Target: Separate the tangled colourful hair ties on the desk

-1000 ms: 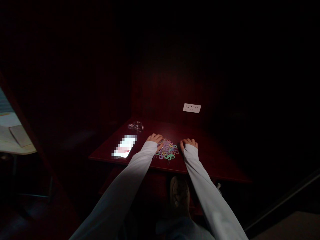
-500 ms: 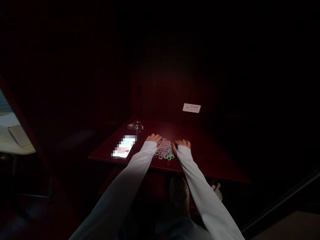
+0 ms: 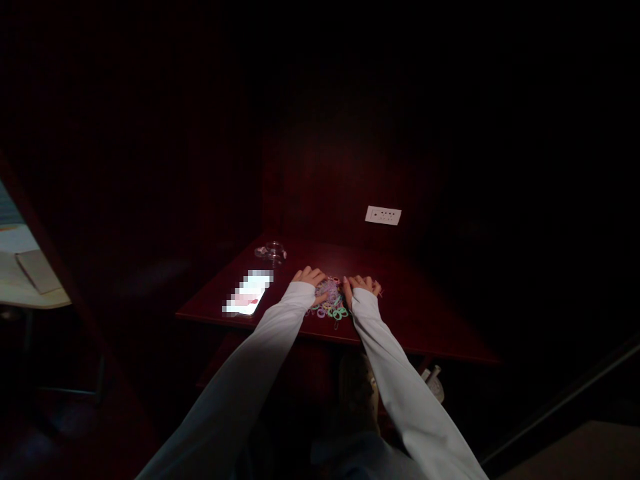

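Note:
A heap of small coloured hair ties (image 3: 331,293), mostly purple, green and pink, lies on the dark red table (image 3: 415,313). At the heap's left side rests my left hand (image 3: 310,279), palm down with its fingers spread. My right hand (image 3: 363,287) lies over the right side, fingers apart and reaching forward, its thumb toward the heap. Both hands touch the outer hair ties. What lies under the palms is hidden.
A lit phone (image 3: 250,293), its screen blurred out, lies left of the heap. Behind it stands a clear container (image 3: 274,251). A white wall socket (image 3: 383,215) is on the back panel. Far left, a pale table (image 3: 40,297) bears a box.
My right hand has shifted slightly left, closer to my left hand, covering more of the heap's right side. My left hand has barely moved.

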`<state>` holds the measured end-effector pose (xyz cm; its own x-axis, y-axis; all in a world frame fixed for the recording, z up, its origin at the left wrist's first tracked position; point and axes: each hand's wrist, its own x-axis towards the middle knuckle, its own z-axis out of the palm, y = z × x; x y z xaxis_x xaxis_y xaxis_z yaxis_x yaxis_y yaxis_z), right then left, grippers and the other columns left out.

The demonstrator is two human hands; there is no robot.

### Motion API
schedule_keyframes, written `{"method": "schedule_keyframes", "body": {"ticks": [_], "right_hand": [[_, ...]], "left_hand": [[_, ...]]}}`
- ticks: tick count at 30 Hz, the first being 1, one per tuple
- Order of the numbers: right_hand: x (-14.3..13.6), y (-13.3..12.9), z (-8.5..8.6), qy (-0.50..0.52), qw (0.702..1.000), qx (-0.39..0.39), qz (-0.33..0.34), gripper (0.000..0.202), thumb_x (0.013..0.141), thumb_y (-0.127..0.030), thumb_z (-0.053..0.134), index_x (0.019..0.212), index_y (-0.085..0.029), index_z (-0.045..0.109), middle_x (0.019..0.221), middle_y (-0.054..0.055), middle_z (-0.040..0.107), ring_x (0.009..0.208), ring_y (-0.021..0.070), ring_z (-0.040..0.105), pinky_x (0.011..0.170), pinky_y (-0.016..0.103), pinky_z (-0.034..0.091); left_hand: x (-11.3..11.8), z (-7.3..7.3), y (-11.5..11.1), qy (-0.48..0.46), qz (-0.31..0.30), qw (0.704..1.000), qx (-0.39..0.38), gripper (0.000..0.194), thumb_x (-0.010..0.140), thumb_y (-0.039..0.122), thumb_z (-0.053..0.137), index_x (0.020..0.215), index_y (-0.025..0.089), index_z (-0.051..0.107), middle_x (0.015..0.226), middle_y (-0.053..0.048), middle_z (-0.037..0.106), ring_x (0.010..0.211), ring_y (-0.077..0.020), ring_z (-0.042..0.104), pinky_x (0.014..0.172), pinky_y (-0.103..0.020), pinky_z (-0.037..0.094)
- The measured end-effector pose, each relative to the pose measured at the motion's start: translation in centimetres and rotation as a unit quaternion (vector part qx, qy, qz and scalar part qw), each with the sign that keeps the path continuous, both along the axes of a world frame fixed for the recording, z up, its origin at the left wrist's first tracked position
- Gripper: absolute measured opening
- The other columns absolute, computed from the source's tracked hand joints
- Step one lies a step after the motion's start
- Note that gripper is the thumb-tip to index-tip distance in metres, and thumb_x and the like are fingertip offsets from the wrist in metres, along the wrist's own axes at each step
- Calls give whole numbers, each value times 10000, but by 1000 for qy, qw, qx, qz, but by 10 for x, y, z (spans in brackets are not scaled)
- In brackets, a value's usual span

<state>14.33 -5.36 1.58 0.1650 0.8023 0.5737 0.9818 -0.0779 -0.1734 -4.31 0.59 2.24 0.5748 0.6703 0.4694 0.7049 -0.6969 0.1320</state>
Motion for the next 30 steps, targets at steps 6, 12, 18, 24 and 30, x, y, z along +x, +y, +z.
{"method": "schedule_keyframes", "body": {"ticks": [6,12,18,24,30], "right_hand": [[-3,1,0,-1,998,-45,45,480,1119,-402,342,1088,-267,802,1167,79,738,1103,260,527,961,400,300],[-3,4,-2,1,997,-52,50,452,1124,-389,366,1074,-285,803,1184,45,744,1122,249,534,960,376,302],[0,8,-6,-7,998,-39,56,451,1127,-388,359,1081,-282,796,1162,39,743,1100,242,532,944,369,305],[3,11,-9,-14,998,-14,52,480,1128,-382,332,1020,-284,789,1109,46,742,1074,241,551,913,367,315],[6,14,-11,19,999,5,43,518,1126,-379,276,1025,-254,768,1088,69,741,1066,253,538,920,375,313]], "left_hand": [[0,0,2,6,-5,1000,-13,302,902,405,736,1173,273,736,1286,-39,693,1169,-274,539,977,-398,419],[0,0,3,5,-10,1000,-10,218,920,348,714,1119,262,746,1261,-39,700,1145,-261,543,967,-389,431],[2,0,3,11,-10,1000,-1,154,955,321,656,1078,254,720,1253,-39,717,1137,-264,562,953,-384,438],[1,3,2,11,-19,1000,-10,117,978,263,607,1048,253,700,1236,-33,714,1140,-252,573,955,-380,439],[0,8,0,4,-21,1000,-19,116,977,243,588,1037,252,687,1218,-34,717,1132,-251,580,956,-394,445]]}}
